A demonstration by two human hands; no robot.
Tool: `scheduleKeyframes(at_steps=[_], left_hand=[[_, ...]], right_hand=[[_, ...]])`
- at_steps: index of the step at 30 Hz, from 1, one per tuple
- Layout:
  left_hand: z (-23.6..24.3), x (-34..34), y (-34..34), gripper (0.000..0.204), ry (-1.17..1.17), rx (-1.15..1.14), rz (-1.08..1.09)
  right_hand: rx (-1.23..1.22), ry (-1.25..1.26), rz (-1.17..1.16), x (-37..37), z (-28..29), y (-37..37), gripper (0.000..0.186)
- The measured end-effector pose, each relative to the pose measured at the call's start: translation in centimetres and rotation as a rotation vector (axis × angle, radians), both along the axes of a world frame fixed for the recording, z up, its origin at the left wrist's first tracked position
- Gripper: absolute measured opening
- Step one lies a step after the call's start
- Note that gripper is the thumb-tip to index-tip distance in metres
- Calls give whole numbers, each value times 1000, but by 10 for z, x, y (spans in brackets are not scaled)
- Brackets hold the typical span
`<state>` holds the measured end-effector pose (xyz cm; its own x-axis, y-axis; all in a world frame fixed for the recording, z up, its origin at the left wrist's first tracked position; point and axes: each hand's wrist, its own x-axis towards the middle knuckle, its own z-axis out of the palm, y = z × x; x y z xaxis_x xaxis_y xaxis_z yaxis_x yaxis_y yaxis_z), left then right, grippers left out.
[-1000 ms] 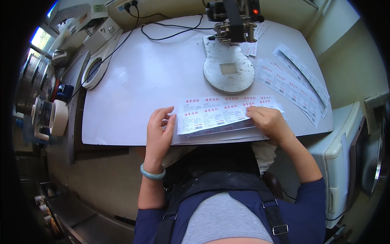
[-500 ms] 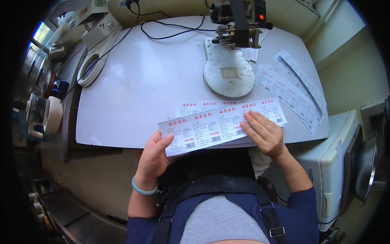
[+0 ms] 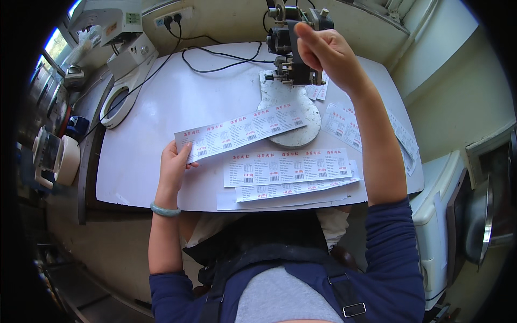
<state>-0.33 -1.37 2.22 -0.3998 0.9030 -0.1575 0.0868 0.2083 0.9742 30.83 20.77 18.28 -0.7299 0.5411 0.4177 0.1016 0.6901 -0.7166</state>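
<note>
Pinching label strip [image 3: 237,132] in left hand [image 3: 175,160], so square it flat on base [image 3: 280,96]; can't tell grip of right hand [image 3: 329,53] by far machine [image 3: 279,41].

We count two bare hands, one left hand [image 3: 175,161] and one right hand [image 3: 334,54], and one bracelet [image 3: 165,210] at one white table [image 3: 132,172]. The left holds one label strip [image 3: 237,132] with five printed labels; at least two front strips [image 3: 291,168] lie near the table's edge, the uppermost also showing five. We make out at least two side strips [image 3: 344,129] at right and at least two strip ends [image 3: 322,91] behind one press [image 3: 278,42]; overlaps hide the exact totals. We tally two black plugs [image 3: 177,19], one ring-footed machine [image 3: 133,56], one white cabinet [image 3: 433,231] and one metal pan [image 3: 479,218].
</note>
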Motion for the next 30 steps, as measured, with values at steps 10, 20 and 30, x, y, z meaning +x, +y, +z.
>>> scheduleKeyframes(at_steps=[10,20,30], left_hand=[[-7,-9,5,24,-74,-24,-4],[-5,35,37,27,-122,7,-94],[-10,68,58,29,-162,16,-133]], right_hand=[[652,-44,0,20,-121,-85,40],[693,206,-129,14,-101,-64,49],[326,116,-200,22,-93,-52,50]])
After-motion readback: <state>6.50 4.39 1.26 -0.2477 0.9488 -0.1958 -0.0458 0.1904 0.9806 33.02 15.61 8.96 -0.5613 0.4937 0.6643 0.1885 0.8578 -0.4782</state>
